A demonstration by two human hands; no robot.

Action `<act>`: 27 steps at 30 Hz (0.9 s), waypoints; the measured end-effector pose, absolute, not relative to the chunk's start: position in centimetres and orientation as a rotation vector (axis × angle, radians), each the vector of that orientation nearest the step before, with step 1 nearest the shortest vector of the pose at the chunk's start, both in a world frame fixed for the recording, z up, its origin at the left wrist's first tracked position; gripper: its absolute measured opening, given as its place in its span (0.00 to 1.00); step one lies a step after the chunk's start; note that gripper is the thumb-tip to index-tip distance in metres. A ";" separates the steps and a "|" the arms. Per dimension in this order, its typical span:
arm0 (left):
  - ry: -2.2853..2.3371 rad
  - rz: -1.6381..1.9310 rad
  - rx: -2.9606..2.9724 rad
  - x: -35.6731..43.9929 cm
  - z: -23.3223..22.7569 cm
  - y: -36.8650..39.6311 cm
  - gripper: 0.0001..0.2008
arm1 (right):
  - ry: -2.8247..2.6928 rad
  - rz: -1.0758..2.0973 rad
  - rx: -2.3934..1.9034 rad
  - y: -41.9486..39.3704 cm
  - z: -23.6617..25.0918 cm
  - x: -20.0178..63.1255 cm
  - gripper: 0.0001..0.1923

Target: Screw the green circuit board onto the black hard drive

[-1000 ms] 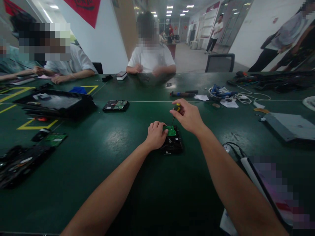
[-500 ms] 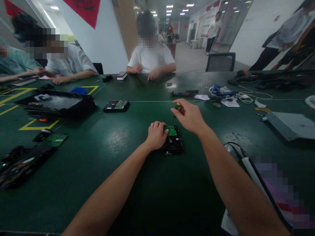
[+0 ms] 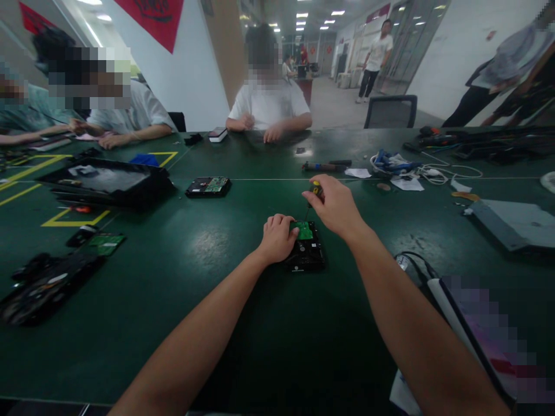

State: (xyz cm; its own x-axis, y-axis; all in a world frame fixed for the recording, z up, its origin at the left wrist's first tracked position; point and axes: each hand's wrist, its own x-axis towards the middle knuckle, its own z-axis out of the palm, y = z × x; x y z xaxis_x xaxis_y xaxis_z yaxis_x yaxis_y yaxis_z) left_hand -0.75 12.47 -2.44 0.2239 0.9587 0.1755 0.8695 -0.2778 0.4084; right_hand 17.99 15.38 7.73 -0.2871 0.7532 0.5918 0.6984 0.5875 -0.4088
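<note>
A black hard drive (image 3: 310, 254) lies on the green table with its green circuit board (image 3: 305, 230) facing up. My left hand (image 3: 278, 238) is wrapped over the drive's left side, thumb on the board, gripping it against the table. Above the drive's far edge, my right hand (image 3: 333, 202) pinches a screwdriver (image 3: 317, 188) with a yellow and black handle. Its thin shaft points down and meets the far part of the board; the exact tip is too small to make out.
Another hard drive (image 3: 208, 186) sits farther left, near a black tray (image 3: 108, 179). Black parts (image 3: 52, 283) lie at the left. A grey metal case (image 3: 515, 224), cables (image 3: 433, 171) and a dark tool (image 3: 325, 167) are to the right. Co-workers sit across the table.
The view has shifted slightly. Both hands stay in nearly the same place, the left on the hard drive and the right on the upright screwdriver.
</note>
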 end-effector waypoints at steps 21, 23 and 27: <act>1.719 0.620 2.275 -0.7 -2.4 12.5 0.19 | -1.827 0.145 -1.223 15.4 7.2 17.7 0.15; 1.705 0.629 2.284 -0.7 -2.3 12.4 0.18 | -1.866 0.180 -1.207 15.2 7.4 17.6 0.14; 1.676 0.649 2.310 -0.8 -2.4 12.5 0.18 | -1.917 0.283 -1.139 14.7 7.8 17.2 0.13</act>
State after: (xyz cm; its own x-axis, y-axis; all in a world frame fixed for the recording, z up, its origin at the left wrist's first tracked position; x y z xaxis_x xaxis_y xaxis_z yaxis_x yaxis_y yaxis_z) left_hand -0.85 12.45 -2.40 0.2544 0.9407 0.2243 0.8463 -0.3288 0.4191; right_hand 17.18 14.66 7.80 -0.2086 0.8012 0.5609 0.6049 0.5563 -0.5697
